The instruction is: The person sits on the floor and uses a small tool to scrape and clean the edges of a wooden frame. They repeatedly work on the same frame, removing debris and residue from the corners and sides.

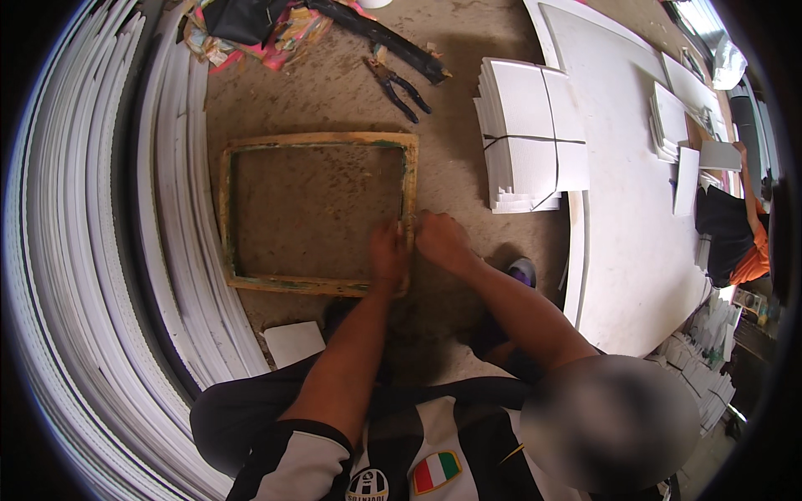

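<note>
A rectangular wooden frame (317, 139), worn and yellowish with greenish patches, lies on the brown floor in front of me. My left hand (388, 253) is closed at the inner edge of its right side, near the lower right corner, and seems to grip that bar; motion blurs it a little. Just outside the same bar, my right hand (444, 242) is closed like a fist, its knuckles up. Whatever its fingers may hold is hidden. Beyond the frame's upper right corner lie dark-handled pliers (396, 87), apart from both hands.
Long white sheets (180, 200) are stacked along the left. A strapped bundle of white panels (535, 134) stands at the right, by a large white board (622, 250). Pink and black scraps (251, 33) and a dark bar (384, 37) lie farther off. Another person (739, 225) is at far right.
</note>
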